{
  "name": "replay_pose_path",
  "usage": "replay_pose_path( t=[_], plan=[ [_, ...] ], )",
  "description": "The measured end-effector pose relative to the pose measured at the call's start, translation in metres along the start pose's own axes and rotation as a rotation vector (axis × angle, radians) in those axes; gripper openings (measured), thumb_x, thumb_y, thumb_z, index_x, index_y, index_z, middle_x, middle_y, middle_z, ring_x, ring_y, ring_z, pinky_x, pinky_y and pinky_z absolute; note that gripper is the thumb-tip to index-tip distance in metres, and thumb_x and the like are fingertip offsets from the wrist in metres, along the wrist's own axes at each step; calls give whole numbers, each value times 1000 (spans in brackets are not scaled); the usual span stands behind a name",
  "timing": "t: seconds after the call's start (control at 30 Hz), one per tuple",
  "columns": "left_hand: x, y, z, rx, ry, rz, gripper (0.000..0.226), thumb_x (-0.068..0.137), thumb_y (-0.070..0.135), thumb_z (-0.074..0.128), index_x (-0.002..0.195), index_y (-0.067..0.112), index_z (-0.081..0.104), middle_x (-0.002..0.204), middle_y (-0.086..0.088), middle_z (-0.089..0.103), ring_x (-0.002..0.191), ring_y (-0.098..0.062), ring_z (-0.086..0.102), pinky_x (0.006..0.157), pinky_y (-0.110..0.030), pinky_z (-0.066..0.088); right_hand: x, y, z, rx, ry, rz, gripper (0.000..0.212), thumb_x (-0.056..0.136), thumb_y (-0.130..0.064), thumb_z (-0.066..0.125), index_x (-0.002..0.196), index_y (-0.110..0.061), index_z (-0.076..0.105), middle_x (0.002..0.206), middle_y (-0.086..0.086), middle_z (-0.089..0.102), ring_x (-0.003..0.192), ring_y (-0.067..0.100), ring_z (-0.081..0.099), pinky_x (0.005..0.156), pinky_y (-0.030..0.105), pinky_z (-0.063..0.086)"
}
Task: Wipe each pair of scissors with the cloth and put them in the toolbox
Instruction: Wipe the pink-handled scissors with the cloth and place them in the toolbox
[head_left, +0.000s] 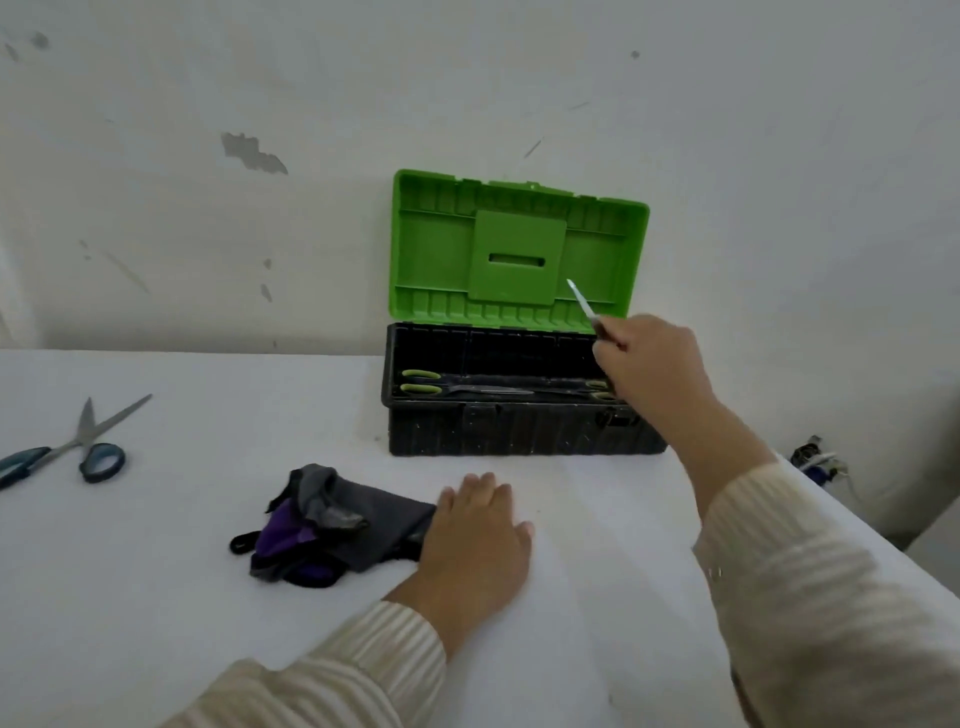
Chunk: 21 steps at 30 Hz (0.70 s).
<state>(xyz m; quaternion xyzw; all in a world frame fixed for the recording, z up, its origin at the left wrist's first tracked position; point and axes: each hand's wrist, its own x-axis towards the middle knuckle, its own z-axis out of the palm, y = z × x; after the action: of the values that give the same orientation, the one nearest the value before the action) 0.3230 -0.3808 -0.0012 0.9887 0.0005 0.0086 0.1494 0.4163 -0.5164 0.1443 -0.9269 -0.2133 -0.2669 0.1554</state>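
While two scissors (467, 388) lie boxed, right hand (649, 364) grips a third (584, 304); left hand (475, 535) lies flat.

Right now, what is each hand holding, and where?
Right hand grips scissors at the handle end, blades up. Left hand rests on the cloth.

The toolbox (519, 431), black with a green lid, stands open against the wall, scissors (457, 388) with green handles lying inside. A dark grey and purple cloth (332, 525) lies crumpled before it. Blue-handled scissors (78, 447) lie open far left.
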Motion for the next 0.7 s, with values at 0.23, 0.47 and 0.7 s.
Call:
replay_pose_path(
  t=[0.23, 0.47, 0.7],
  plan=[
    [13, 0, 5, 8, 62, -86, 58, 99, 40, 20, 151, 14, 13, 161, -1, 10, 148, -17, 5, 122, -40, 4, 67, 67, 78, -310, -564, -11, 23, 85, -19, 50, 97, -17, 69, 84, 6, 67, 76, 23, 60, 69, 32, 51],
    [18, 1, 7, 8, 69, -126, 59, 99, 41, 20, 152, 16, 10, 162, 1, 7, 149, -15, 1, 122, -39, 1, 85, 82, 132, -354, -796, 96, 13, 78, -21, 58, 86, -11, 62, 88, 7, 62, 87, 29, 60, 83, 37, 50],
    [19, 2, 7, 27, 62, -134, 58, 100, 39, 20, 152, 15, 10, 162, 0, 7, 149, -15, 3, 122, -40, 2, 79, 72, 113, -199, -464, 54, 21, 82, -6, 45, 75, -10, 65, 94, 3, 70, 75, 23, 59, 66, 28, 47]
  ],
)
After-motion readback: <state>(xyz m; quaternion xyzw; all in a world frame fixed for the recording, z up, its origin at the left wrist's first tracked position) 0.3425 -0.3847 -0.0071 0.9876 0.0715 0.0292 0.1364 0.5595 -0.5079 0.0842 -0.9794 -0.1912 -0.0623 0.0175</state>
